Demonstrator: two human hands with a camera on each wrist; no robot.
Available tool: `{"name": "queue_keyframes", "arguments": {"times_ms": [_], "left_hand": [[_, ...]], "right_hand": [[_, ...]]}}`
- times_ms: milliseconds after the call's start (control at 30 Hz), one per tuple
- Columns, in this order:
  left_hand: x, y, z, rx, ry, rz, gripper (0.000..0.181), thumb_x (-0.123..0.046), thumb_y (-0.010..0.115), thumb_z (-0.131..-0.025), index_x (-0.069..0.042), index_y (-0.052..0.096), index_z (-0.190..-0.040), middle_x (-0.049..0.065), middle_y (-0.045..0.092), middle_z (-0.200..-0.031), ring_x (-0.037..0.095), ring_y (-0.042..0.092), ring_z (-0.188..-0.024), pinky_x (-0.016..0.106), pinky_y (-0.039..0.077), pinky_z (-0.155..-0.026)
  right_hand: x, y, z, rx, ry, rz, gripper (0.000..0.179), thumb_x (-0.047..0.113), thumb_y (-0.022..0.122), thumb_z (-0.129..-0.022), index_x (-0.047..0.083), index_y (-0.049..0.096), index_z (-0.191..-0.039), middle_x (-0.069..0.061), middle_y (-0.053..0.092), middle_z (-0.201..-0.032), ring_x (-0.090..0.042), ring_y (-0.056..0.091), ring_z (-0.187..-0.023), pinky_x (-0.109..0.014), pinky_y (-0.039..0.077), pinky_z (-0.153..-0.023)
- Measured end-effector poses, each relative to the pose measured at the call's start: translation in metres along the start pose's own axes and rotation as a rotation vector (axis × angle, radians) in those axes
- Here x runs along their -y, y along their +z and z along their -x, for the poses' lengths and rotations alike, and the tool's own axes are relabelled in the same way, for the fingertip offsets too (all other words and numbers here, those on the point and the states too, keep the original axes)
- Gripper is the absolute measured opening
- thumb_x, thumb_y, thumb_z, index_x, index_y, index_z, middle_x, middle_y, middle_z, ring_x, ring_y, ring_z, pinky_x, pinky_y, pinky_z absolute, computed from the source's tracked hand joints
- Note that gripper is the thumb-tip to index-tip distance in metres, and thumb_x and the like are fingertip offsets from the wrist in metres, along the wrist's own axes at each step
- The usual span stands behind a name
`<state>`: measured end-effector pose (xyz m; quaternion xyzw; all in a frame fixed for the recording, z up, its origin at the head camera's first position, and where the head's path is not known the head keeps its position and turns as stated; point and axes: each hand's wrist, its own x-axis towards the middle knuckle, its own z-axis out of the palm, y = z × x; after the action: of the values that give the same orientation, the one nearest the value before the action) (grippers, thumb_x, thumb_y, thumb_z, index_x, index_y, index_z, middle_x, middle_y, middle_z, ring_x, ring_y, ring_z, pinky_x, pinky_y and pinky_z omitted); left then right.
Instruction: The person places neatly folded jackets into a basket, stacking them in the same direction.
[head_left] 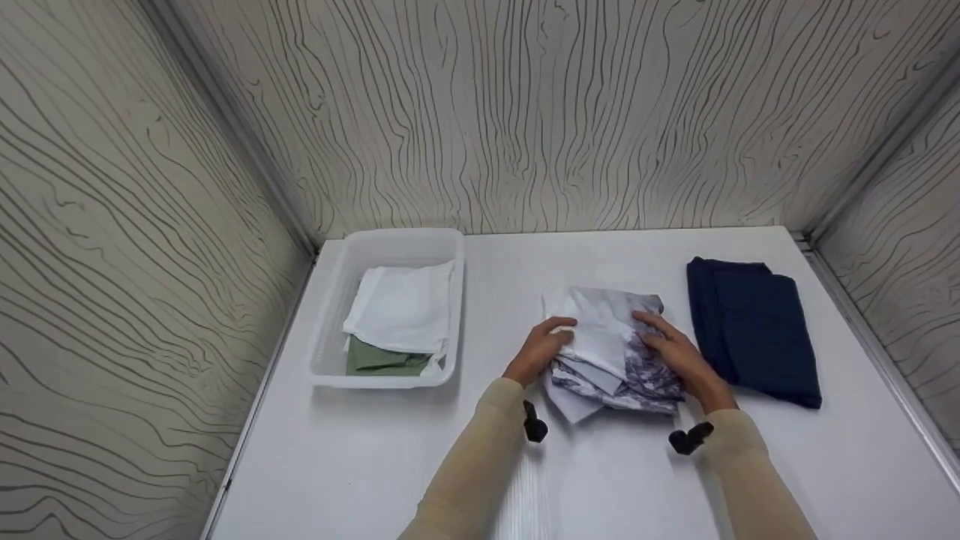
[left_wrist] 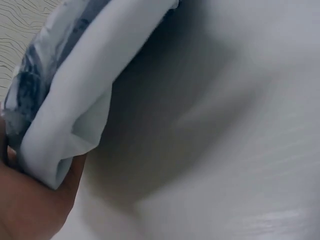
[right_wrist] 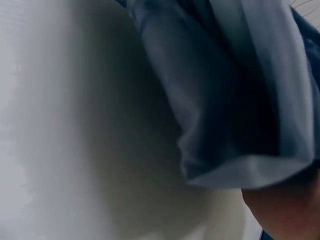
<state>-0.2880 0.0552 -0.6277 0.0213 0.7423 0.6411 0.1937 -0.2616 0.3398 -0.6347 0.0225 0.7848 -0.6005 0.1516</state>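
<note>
A folded fabric bundle, white with a grey-violet mottled print, is held between both hands over the white table. My left hand grips its left side, thumb and fingers at the edge. On the opposite side my right hand holds the printed edge, with fingers lying on top. In the left wrist view the layered cloth sits in the hand, with shadow on the table under it. The right wrist view shows folded cloth layers hanging over the table; most of that hand is hidden.
A translucent plastic bin stands on the left, with a folded white cloth over a green cloth inside. To the right lies a folded navy cloth, close to the right hand. Patterned walls enclose the table.
</note>
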Motion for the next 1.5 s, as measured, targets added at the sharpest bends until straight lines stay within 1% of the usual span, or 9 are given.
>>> {"name": "queue_keyframes", "arguments": {"times_ms": [100,233,400,500,733,967,1100,1333,1500], "left_hand": [[0.002,-0.002,-0.001,0.013,-0.025,0.032,0.049,-0.015,0.063,-0.095,-0.026,0.070,-0.142,0.005,0.052,-0.163,0.029,0.041,-0.155,0.049,0.032,-0.127],[0.003,-0.007,-0.003,0.037,-0.040,0.073,0.063,-0.011,0.064,-0.091,-0.029,0.062,-0.152,0.005,0.043,-0.169,0.031,0.031,-0.161,0.052,0.026,-0.131],[0.000,-0.015,-0.003,0.062,0.019,0.082,0.073,-0.008,0.063,-0.091,-0.026,0.050,-0.161,0.003,0.038,-0.173,0.030,0.022,-0.165,0.052,0.019,-0.133],[-0.003,-0.021,-0.003,0.076,0.066,0.085,0.074,-0.008,0.064,-0.093,-0.026,0.047,-0.163,-0.002,0.036,-0.174,0.028,0.019,-0.166,0.051,0.017,-0.134],[-0.013,-0.033,-0.003,0.097,0.145,0.069,0.079,-0.009,0.068,-0.093,-0.031,0.044,-0.164,-0.008,0.032,-0.175,0.025,0.016,-0.167,0.052,0.018,-0.134],[-0.026,-0.045,-0.001,0.096,0.223,0.085,0.082,-0.005,0.069,-0.091,-0.027,0.043,-0.165,-0.007,0.031,-0.175,0.024,0.016,-0.167,0.050,0.016,-0.135],[-0.031,-0.051,0.000,0.089,0.240,0.093,0.082,-0.003,0.068,-0.090,-0.027,0.043,-0.165,-0.007,0.032,-0.175,0.024,0.017,-0.167,0.049,0.017,-0.134],[-0.040,-0.060,0.000,0.070,0.266,0.103,0.082,-0.003,0.069,-0.090,-0.027,0.043,-0.165,-0.007,0.032,-0.175,0.024,0.018,-0.166,0.050,0.018,-0.134],[-0.050,-0.067,0.003,0.060,0.264,0.108,0.082,-0.005,0.069,-0.091,-0.030,0.043,-0.165,-0.007,0.031,-0.175,0.024,0.018,-0.166,0.050,0.018,-0.134]], "right_hand": [[-0.001,0.001,0.000,0.015,-0.001,0.012,0.066,0.038,0.057,-0.111,0.020,0.032,-0.169,-0.014,0.000,-0.181,-0.042,-0.005,-0.166,-0.066,0.006,-0.130],[0.000,0.003,0.000,0.009,-0.024,0.023,0.070,0.030,0.063,-0.108,0.017,0.031,-0.170,-0.017,0.001,-0.180,-0.044,-0.008,-0.165,-0.068,0.003,-0.130],[0.009,0.006,0.000,0.000,-0.055,0.001,0.075,0.016,0.066,-0.105,0.014,0.027,-0.170,-0.019,0.001,-0.180,-0.044,-0.006,-0.164,-0.067,0.004,-0.130],[0.016,0.007,0.001,0.005,-0.080,0.000,0.076,0.013,0.065,-0.105,0.015,0.026,-0.171,-0.019,0.001,-0.180,-0.044,-0.007,-0.165,-0.068,0.003,-0.130],[0.029,0.007,0.000,-0.003,-0.168,-0.007,0.072,0.016,0.066,-0.106,0.014,0.031,-0.169,-0.015,0.010,-0.180,-0.041,-0.005,-0.166,-0.067,0.002,-0.131],[0.040,0.013,-0.004,0.000,-0.185,-0.077,0.078,0.021,0.071,-0.104,0.020,0.030,-0.170,-0.010,0.002,-0.181,-0.037,-0.011,-0.166,-0.065,0.000,-0.131],[0.046,0.017,-0.006,-0.001,-0.206,-0.091,0.081,0.017,0.073,-0.102,0.019,0.030,-0.170,-0.008,0.001,-0.181,-0.036,-0.013,-0.166,-0.064,-0.002,-0.131],[0.064,0.019,-0.008,-0.018,-0.255,-0.057,0.082,0.014,0.075,-0.101,0.016,0.031,-0.170,-0.009,0.004,-0.181,-0.036,-0.011,-0.166,-0.064,-0.004,-0.131],[0.077,0.020,-0.011,-0.008,-0.270,-0.066,0.081,0.014,0.074,-0.101,0.017,0.031,-0.170,-0.007,0.005,-0.181,-0.034,-0.012,-0.166,-0.062,-0.005,-0.132]]}}
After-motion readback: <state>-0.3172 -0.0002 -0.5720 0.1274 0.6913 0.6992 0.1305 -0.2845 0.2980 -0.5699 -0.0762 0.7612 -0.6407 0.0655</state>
